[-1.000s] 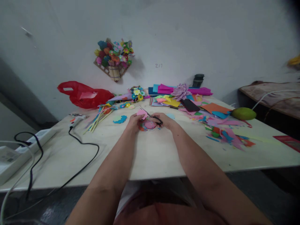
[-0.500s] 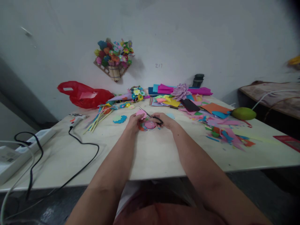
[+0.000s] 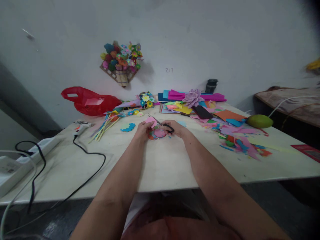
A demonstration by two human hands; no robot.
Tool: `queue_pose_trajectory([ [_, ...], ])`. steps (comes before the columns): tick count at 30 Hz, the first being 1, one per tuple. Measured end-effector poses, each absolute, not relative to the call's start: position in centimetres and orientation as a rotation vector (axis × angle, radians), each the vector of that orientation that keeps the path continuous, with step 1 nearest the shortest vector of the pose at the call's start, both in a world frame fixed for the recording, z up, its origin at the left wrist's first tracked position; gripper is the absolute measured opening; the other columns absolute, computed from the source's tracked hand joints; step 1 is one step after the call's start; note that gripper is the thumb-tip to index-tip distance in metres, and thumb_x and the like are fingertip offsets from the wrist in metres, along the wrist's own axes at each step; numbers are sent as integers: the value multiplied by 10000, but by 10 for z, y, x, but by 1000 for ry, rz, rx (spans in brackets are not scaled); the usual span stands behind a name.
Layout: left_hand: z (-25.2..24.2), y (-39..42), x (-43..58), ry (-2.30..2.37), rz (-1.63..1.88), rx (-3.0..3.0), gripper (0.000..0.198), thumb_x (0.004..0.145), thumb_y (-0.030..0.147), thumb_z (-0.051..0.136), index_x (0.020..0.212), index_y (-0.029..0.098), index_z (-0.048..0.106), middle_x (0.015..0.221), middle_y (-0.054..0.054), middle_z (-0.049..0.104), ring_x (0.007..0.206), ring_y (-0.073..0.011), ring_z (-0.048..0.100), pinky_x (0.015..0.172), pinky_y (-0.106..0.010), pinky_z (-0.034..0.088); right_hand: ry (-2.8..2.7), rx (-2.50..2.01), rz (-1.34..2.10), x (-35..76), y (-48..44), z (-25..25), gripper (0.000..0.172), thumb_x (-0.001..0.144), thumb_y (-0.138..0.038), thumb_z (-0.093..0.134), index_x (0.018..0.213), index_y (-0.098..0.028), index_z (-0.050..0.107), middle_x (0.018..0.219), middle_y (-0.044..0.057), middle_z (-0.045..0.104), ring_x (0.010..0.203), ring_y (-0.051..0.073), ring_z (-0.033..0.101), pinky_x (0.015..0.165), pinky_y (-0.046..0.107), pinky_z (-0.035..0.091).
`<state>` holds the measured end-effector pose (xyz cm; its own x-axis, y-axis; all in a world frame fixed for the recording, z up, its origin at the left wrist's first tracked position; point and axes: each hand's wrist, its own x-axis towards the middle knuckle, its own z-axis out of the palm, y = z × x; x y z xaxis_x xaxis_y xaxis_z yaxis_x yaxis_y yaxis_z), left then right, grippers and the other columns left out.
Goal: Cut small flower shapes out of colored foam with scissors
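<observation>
My left hand (image 3: 142, 130) pinches a small pink paper or foam piece (image 3: 151, 122) in front of me. In my right hand (image 3: 175, 127) is a pair of black-handled scissors (image 3: 169, 127), its blades pointing up and left beside the pink piece. Whether the blades touch the piece I cannot tell. Under both hands lies a round pink item (image 3: 159, 133) with colourful scraps around it. To the left of my left hand rests a blue scalloped cutout (image 3: 128, 127), with a pale green one partly on it.
Left are a glue gun (image 3: 83, 126) with a black cord, a power strip (image 3: 42, 150), stick bundles and a red plastic bag (image 3: 92, 101). Coloured sheets (image 3: 180, 96), a dark phone (image 3: 203, 112), scraps (image 3: 240, 143) and a green mango-like fruit (image 3: 260, 121) are right.
Almost nothing differs. Both hands keep their places, with the pink piece and the scissors held as before.
</observation>
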<state>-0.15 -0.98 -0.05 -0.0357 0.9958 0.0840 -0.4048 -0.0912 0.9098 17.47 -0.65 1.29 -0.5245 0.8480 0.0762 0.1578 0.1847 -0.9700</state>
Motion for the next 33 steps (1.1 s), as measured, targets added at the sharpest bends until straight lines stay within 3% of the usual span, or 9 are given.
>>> queue_pose_trajectory([
  [33, 3, -12, 1, 834, 1509, 863, 263, 481, 165, 782, 652, 126, 586, 577, -7, 599, 488, -97, 544, 540, -249, 495, -1823, -1006, 1385, 174, -9, 14, 199, 766, -319, 620, 835, -143, 558, 496, -39, 525, 345, 49, 428, 293, 152, 219],
])
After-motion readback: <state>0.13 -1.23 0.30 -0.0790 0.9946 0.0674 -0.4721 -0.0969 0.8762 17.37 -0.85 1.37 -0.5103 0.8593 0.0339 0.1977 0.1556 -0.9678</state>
